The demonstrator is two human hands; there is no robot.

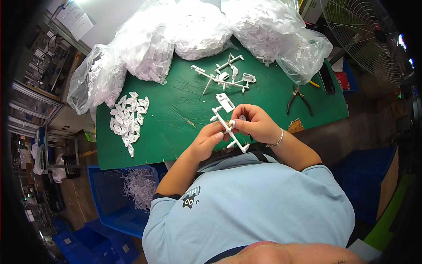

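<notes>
A white plastic sprue (238,141), a thin runner with short side branches, is held over the near edge of the green table. My left hand (208,140) grips its middle from the left with fingers closed. From the other side my right hand (257,124) pinches at a small white piece by the runner, its fingers bent. A flat white part with a rectangular opening (225,102) is at the sprue's far end. Beyond my hands another white sprue (228,81) with moulded parts on it lies on the table. A pile of small white parts (127,119) is to the left.
Clear bags of white parts (198,33) line the table's far side. At the right are cutting pliers (299,102), a dark phone (327,77) and a wire-guarded fan (367,37). A blue crate (99,193) with sprue scraps (140,189) stands below the table's left side.
</notes>
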